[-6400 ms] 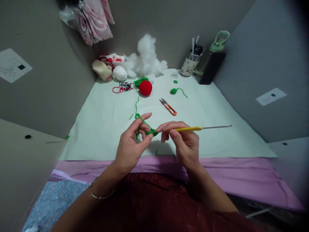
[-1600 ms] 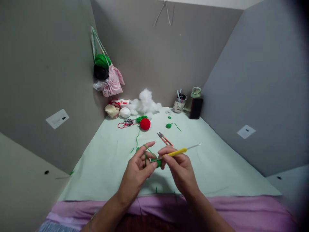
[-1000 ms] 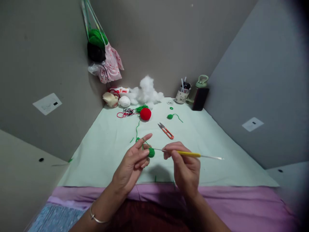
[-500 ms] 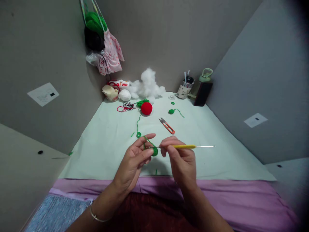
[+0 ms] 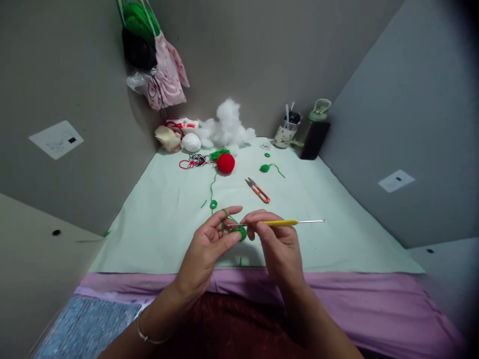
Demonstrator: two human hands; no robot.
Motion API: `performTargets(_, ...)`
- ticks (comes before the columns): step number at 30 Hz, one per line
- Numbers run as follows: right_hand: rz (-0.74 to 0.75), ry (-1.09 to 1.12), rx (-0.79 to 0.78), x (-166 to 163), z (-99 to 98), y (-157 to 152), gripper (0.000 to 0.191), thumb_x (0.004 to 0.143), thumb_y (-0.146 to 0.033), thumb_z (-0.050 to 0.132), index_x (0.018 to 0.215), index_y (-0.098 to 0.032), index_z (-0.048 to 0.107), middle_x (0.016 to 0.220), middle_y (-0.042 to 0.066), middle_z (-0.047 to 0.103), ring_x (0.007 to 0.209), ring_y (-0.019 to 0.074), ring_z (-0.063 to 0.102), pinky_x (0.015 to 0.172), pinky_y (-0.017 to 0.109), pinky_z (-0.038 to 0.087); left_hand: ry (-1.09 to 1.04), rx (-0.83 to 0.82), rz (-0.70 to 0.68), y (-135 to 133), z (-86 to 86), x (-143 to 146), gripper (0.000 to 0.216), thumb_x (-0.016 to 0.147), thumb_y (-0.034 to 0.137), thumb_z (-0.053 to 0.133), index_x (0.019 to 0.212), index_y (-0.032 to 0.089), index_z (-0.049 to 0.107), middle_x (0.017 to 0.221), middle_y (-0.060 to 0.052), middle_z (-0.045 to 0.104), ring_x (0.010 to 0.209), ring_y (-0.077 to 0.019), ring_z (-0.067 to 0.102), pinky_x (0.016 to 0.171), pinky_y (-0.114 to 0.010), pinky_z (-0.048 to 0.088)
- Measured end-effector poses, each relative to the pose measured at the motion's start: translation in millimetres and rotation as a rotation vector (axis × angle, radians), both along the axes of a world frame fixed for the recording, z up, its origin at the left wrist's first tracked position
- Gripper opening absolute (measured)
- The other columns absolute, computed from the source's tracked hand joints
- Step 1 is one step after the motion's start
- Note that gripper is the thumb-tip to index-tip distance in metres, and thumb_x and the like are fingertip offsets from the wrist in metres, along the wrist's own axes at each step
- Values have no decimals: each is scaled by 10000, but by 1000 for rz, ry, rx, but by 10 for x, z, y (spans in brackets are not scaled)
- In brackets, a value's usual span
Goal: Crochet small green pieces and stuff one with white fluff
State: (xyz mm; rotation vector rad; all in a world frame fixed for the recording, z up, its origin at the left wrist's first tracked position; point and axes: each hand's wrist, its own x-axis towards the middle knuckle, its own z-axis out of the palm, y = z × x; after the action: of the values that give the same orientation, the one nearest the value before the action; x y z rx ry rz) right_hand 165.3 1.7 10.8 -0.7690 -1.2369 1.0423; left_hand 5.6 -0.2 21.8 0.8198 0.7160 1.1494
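Green crochet piece [image 5: 242, 232] is sitting between the two hands, just above the near part of the desk [image 5: 337, 224], which is carrying everything else on a pale green cover. A purple cloth [image 5: 374, 299] is lying along the desk's near edge. In the far-left corner a pink bag [image 5: 168, 82] is hanging on the wall, and below it white stuffing [image 5: 226, 127] is sitting in a heap against the back. To the right of the heap a dark bottle [image 5: 314, 142] with a green lid is standing beside a cup [image 5: 283, 135] of tools.

The left hand [image 5: 205, 249] is pinching the piece, its grip clenched on it, with the forefinger stretching out and green yarn [image 5: 212, 187] running over it (the strand is trailing away toward the far side of the desk). The right hand [image 5: 279, 244] is grasping the crochet hook [image 5: 280, 223] by its yellow handle, grip closed around it. The hook's left end is reaching the piece and its bare metal shaft is sticking out to the right.

Farther back a red ball [image 5: 226, 163] is resting on the cover. Orange scissors [image 5: 258, 190] are lying to the ball's right and nearer, apart from the hands, and a small green ring [image 5: 213, 204] is lying beside the yarn.
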Motion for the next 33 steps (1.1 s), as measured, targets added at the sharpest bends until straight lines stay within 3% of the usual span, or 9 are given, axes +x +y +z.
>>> performTargets(6,-44,82,-3,14,32,-26,180,1016,-279,613,989,-239,785,936,35,726,727,141,665,670,307,564,60,-34,30,3,-6,-25,400,810,295,841,1198,245,757,901,-2,595,778,-101,495,712,-224,390)
performTargets(12,-228,36,113,24,70,-73,196,1022,-216,584,997,-232,778,939,38,701,725,149,695,659,327,582,69,-47,24,1,3,-20,308,804,303,833,1086,210,752,857,3,570,703,-92,418,631,-228,316)
performTargets(17,-150,-37,187,24,84,-99,218,1024,-194,571,1012,-239,784,901,40,708,747,161,701,679,338,589,72,-46,5,-6,0,-26,309,808,310,828,1083,204,736,830,5,561,688,-96,405,624,-237,303)
performTargets(33,-149,-89,140,26,79,-107,197,1019,-227,577,979,-215,769,880,52,714,753,180,695,693,372,589,72,-12,1,-19,20,-37,279,814,296,825,1072,216,760,858,-12,588,760,-124,468,682,-243,363)
